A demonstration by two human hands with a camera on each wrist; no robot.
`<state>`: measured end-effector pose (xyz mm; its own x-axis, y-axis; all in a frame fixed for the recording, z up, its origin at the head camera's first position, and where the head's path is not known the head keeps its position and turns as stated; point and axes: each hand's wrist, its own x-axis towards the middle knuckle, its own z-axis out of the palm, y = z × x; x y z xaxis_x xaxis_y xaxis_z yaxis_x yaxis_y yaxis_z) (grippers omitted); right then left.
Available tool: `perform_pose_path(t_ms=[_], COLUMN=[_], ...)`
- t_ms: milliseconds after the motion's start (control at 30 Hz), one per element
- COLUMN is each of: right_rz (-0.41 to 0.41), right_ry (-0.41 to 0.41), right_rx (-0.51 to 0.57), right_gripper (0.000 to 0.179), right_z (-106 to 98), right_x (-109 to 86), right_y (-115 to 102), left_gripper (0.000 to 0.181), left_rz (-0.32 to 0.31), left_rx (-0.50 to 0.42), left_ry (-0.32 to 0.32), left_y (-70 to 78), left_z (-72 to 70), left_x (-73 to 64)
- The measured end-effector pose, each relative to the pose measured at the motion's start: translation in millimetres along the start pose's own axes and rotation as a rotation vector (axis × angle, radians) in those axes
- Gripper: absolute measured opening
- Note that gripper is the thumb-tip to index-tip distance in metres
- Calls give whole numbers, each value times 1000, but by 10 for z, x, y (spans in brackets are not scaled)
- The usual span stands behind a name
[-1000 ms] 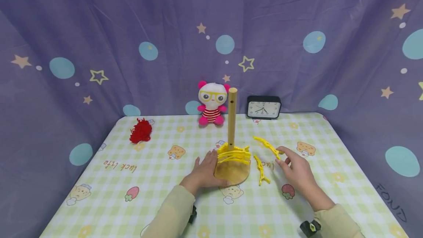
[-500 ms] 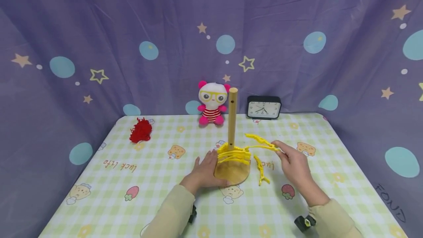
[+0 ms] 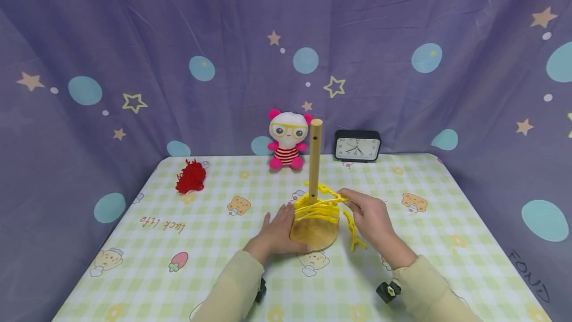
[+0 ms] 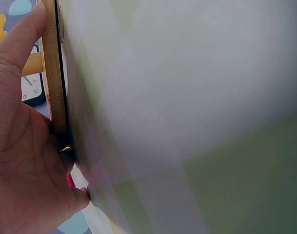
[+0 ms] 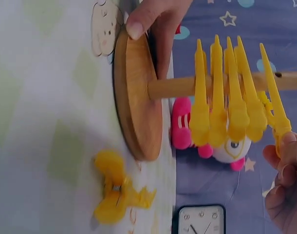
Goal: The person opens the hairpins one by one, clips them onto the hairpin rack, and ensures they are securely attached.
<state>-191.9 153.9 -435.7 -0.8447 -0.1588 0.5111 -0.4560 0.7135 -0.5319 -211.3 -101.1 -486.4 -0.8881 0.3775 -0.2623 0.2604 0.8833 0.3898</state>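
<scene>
A wooden stand (image 3: 315,235) with an upright post stands mid-table in the head view. My left hand (image 3: 278,232) holds the left side of its round base, the thumb on top near the front edge in the right wrist view. Several yellow hair clips (image 5: 231,119) are stacked around the lower post. My right hand (image 3: 372,216) pinches the handle end of another yellow hair clip (image 5: 275,97). Its long jaws are spread, one on each side of the post, just above the stack. A loose yellow hair clip (image 3: 354,232) lies on the tablecloth right of the base.
A panda plush (image 3: 287,140) sits behind the stand, with a black alarm clock (image 3: 357,146) to its right. A tangle of red yarn (image 3: 191,177) lies at the back left. A purple curtain (image 3: 250,14) hangs behind the checked tablecloth (image 3: 214,247).
My right hand has moved left with the pinched hair clip from beside the stand to its post. The clip's jaws have spread apart. My left hand has stayed on the base.
</scene>
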Motion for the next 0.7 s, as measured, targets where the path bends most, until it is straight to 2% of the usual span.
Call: perform_pose_path(t_ms=[233,367,567,700], right_rz=[-60,-61,-44,21], right_ry=[-28,-86,-206,-248], right_rx=[-57,-70,8,41], right_gripper=[31,31,39,49], right_z=[106,96,49,3], right_x=[55,62,43,-8], right_y=[-87,-122,-102,-72], left_gripper=[122,121,122,122], left_rz=[10,6,4,6], left_rx=[-11,-6,-3,-4], left_ry=[-3,-4,0,0], left_y=[33,32,19,15], left_z=[-34,-36,-35,-26], left_x=[-34,-32,-30,-20])
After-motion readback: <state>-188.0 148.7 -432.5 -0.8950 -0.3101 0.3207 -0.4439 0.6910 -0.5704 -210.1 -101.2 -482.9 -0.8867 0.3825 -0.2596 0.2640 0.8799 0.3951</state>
